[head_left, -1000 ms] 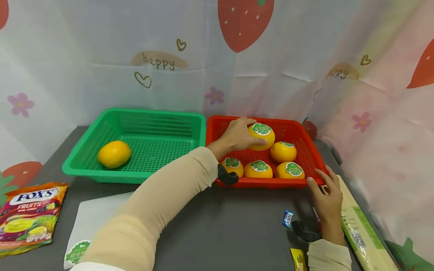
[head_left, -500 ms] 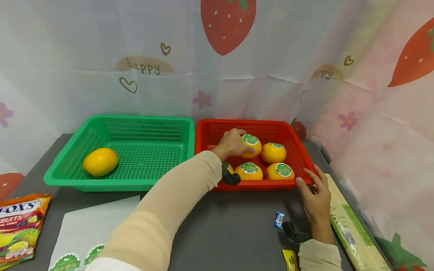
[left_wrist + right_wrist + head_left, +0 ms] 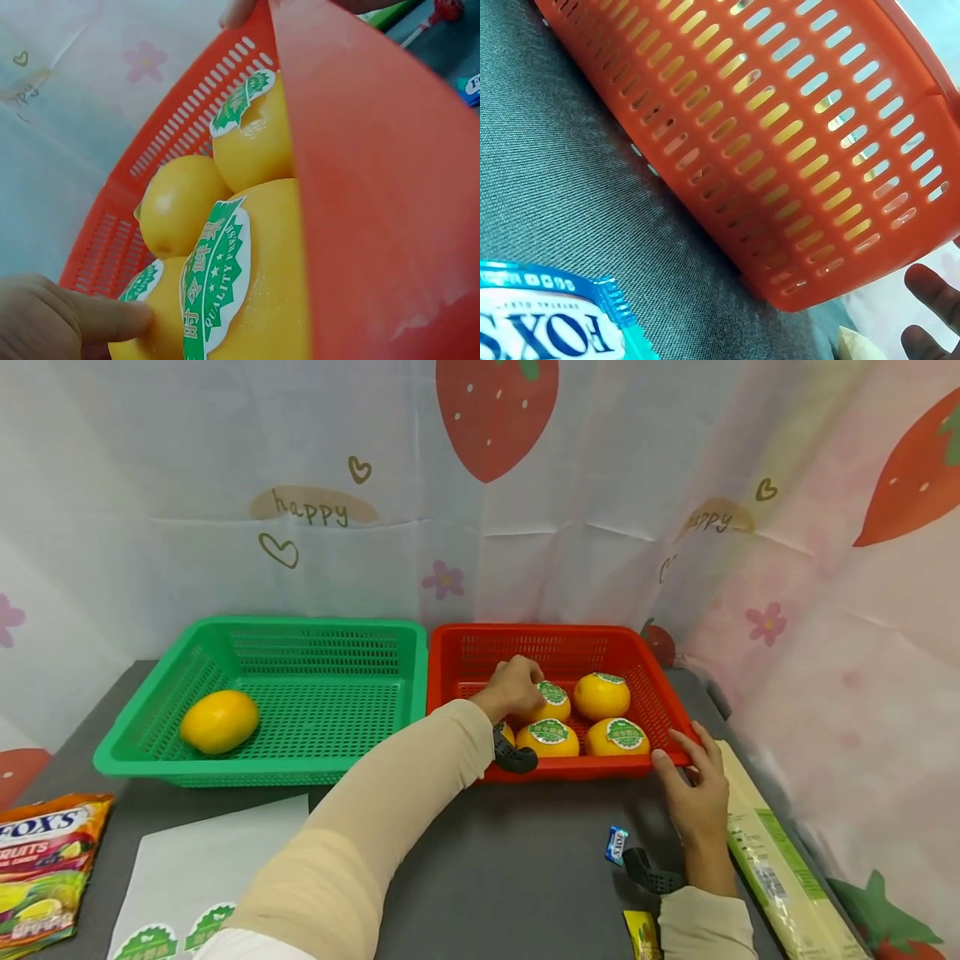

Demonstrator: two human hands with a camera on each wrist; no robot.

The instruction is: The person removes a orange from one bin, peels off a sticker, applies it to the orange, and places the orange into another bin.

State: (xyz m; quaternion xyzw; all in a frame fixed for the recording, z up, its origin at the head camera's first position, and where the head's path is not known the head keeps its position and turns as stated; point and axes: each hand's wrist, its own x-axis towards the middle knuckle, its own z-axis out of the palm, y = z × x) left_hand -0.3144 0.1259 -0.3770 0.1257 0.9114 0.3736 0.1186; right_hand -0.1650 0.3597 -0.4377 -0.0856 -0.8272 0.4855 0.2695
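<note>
- Two sweets lie nearest on the dark table: a yellow-wrapped sweet by the right sleeve and a blue-wrapped sweet just beyond it, its printed wrapper close up in the right wrist view.
- At the near left are a white sticker sheet and a bag of fruit sweets; a long green-and-cream packet lies along the right edge.
- The right hand rests with fingers spread and fairly straight, fingertips touching the near right corner of the red basket.
- In the red basket the left hand has its fingers curled over a labelled orange; the thumb presses its side.
- Just beside it lie three more labelled oranges, and a fifth mostly hidden by the wrist.
- The green basket, touching the red one, holds one bare orange.
- Farthest is a curtain printed with strawberries.
</note>
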